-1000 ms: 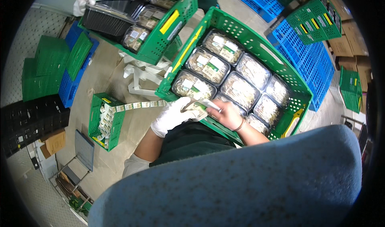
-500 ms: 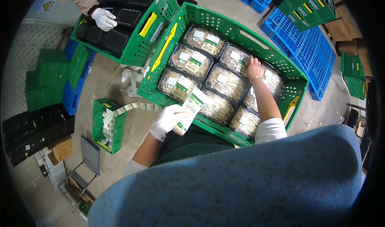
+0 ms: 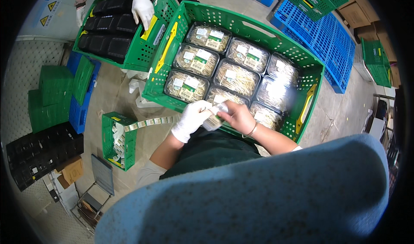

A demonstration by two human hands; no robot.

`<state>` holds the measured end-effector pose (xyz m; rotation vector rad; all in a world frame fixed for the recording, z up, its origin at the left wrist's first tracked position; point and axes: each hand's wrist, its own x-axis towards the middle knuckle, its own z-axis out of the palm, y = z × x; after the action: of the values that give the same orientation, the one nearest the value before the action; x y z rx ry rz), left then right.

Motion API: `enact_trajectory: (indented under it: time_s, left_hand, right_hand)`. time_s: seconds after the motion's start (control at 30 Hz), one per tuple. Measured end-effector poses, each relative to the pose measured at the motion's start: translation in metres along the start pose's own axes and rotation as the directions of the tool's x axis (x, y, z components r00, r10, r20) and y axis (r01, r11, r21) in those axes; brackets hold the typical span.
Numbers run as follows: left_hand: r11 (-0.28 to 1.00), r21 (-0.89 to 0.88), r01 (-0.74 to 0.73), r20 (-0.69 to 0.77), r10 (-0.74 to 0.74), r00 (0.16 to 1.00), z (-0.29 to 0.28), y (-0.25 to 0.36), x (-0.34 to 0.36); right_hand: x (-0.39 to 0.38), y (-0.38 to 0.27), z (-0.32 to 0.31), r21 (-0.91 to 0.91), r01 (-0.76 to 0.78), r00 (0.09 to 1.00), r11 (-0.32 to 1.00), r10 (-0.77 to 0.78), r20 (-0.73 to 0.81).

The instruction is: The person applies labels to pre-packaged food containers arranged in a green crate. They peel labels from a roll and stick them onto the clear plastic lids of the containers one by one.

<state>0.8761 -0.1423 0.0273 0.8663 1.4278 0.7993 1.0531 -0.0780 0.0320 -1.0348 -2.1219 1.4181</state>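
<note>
Both hands meet at the near rim of the big green crate [image 3: 241, 26]; the left hand [image 3: 192, 120], in a white glove, has its fingers curled around the end of a label strip [image 3: 151, 122], while the bare right hand [image 3: 238, 117], a thin bracelet at its wrist, pinches a small white label [image 3: 214, 118] between thumb and fingertips, just touching the gloved one. Inside the crate, eight clear trays of pale sprouts [image 3: 236, 78] show, packed in rows, most with a green-and-white sticker on top; two yellow handles sit on the crate's short ends. The label strip runs left from the crate's near rim down into a small green bin [image 3: 114, 141] on the floor, which holds loose label backing. Left of the crate stands a second green crate [image 3: 146, 50] filled with black trays [image 3: 108, 28]; another person's white-gloved hand [image 3: 143, 9] rests on its rim. Right of the big crate lies a flat blue crate [image 3: 327, 41]; beyond that, folded green ones.
</note>
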Motion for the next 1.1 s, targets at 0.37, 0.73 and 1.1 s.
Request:
enact_trajectory:
  time_s: [0.37,0.73,1.1]
  left_hand:
    - [0.972,-0.211,0.103,-0.012,-0.108,0.994,-0.04,-0.029,-0.038]
    - [0.933,0.357,-0.048,0.132,0.001,0.991,-0.033,-0.01,-0.038]
    - [0.981,-0.179,0.077,-0.06,-0.089,0.994,-0.051,-0.028,-0.051]
  right_hand:
    - [0.068,0.174,-0.023,-0.866,-0.079,0.997,0.494,0.061,-0.056]
    - [-0.005,0.009,0.018,0.131,-0.092,0.966,0.987,0.057,0.251]
    - [0.038,0.072,-0.05,-0.333,-0.265,0.964,0.905,0.236,-0.125]
